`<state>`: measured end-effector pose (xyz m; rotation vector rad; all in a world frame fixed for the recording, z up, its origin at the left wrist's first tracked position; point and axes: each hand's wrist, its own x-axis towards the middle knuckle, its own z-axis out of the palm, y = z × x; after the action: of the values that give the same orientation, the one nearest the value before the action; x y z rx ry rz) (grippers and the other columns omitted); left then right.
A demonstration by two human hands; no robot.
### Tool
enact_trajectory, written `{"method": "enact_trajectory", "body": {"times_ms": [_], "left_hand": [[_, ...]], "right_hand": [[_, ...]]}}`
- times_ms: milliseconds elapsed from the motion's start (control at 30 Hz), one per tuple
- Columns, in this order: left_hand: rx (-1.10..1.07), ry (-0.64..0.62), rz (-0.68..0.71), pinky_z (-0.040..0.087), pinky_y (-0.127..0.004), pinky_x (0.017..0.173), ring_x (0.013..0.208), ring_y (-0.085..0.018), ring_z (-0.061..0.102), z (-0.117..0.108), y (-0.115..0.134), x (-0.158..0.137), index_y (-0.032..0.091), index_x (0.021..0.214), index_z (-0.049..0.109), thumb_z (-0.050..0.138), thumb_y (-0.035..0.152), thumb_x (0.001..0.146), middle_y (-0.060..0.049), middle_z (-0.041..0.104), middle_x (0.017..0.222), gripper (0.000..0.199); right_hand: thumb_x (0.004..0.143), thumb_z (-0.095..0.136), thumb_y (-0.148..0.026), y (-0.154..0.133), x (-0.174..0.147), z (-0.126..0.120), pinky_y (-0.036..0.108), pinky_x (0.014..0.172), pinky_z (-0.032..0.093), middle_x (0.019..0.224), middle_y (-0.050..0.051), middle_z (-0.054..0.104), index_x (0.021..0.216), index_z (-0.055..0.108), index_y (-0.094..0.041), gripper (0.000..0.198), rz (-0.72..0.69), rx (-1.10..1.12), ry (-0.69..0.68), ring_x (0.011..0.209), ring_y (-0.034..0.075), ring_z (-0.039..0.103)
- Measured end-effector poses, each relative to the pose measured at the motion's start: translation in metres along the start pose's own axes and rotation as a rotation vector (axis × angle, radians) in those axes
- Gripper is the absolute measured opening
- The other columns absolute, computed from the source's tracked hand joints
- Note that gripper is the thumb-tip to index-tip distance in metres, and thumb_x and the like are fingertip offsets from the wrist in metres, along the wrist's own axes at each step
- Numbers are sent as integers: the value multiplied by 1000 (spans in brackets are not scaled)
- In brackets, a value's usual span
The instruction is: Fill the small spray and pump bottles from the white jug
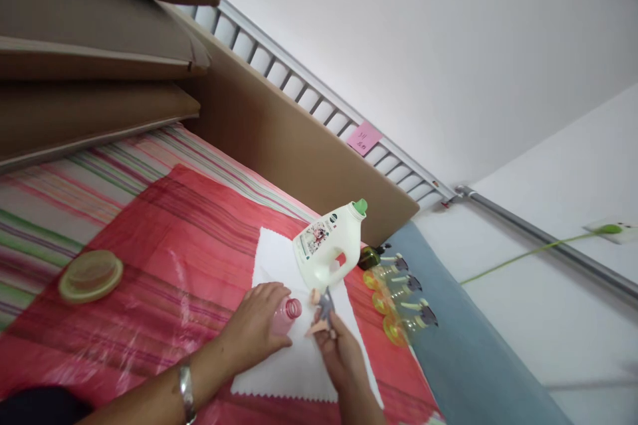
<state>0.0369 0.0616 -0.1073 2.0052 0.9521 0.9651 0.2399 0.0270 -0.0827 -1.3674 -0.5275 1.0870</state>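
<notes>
My left hand (256, 325) is wrapped round a small translucent pink bottle (283, 317), whose threaded neck is uncapped and tilts to the right. Pinched in the fingers of my right hand (341, 348) is a grey and peach trigger spray head (323, 313), apart from the bottle and just right of its mouth. Both hands are above a white cloth (299, 372) with a zigzag edge. Behind them on the cloth stands a white detergent jug (329, 242) with a green opening at its top.
Several clear and yellow spray bottles (393, 299) line the right edge beside a dark green bottle (369, 257). A round yellowish lid or dish (90, 276) lies left on the red plastic sheet (199, 246). Cushions (100, 46) stack at upper left; a brown board (279, 126) stands behind.
</notes>
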Motion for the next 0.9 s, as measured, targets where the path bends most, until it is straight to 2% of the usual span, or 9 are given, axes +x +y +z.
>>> {"method": "enact_trajectory", "body": {"times_ms": [133,267,367,467,533,633,700,767,900], "left_hand": [[15,-19,-23,32,-41,103,121,-26,42,0,-1,1,22,121,46,76,25,57,-7,50,129,70],[-10,-24,-36,32,-40,102,120,-25,42,0,-3,3,23,122,45,70,18,60,-7,51,127,67],[-35,-34,-30,34,-39,101,117,-24,45,-1,-3,3,26,118,47,68,16,60,-5,52,125,62],[-41,-32,-57,34,-39,100,117,-25,45,-2,-2,4,25,119,46,68,15,59,-5,52,125,65],[-40,-40,-74,34,-39,101,117,-25,45,-2,-1,5,25,120,46,69,15,57,-6,52,125,67],[-45,-63,-83,33,-38,101,117,-25,45,-4,0,6,25,119,46,68,14,56,-6,52,124,68],[-50,-69,-98,32,-38,102,117,-25,45,-5,1,7,24,121,45,67,14,56,-6,52,124,69],[-60,-65,-117,33,-38,101,117,-25,45,-6,1,6,24,121,44,67,14,56,-6,52,124,70],[-88,-46,-133,37,-36,96,112,-25,48,-6,2,5,24,117,46,63,11,56,-6,53,120,65]], "right_hand": [[44,80,-42,49,5,4,29,72,53,66,2,67,70,66,-18,38,71,4,-22,71,16,64],[58,72,-46,52,8,21,35,81,51,85,6,71,85,69,-16,41,45,-87,-129,84,21,65],[61,70,-42,39,16,30,40,80,50,88,9,70,94,67,-14,44,-41,-281,-106,85,25,65],[52,76,-35,17,24,27,41,88,45,95,10,69,91,67,-14,45,-197,-453,54,97,30,60],[54,73,-38,-2,28,19,40,92,41,105,12,66,93,66,-15,46,-314,-523,167,103,31,57],[66,62,-49,-28,39,8,38,93,40,124,13,56,113,55,-16,58,-459,-574,321,111,29,52],[66,60,-52,-41,55,5,34,92,41,133,14,49,125,44,-15,71,-521,-582,382,118,27,48],[62,63,-52,-49,77,6,32,87,45,126,14,55,125,45,-14,76,-549,-592,386,113,27,52],[55,68,-51,-55,119,14,32,67,49,82,8,71,96,63,-12,57,-548,-621,358,80,26,65]]}}
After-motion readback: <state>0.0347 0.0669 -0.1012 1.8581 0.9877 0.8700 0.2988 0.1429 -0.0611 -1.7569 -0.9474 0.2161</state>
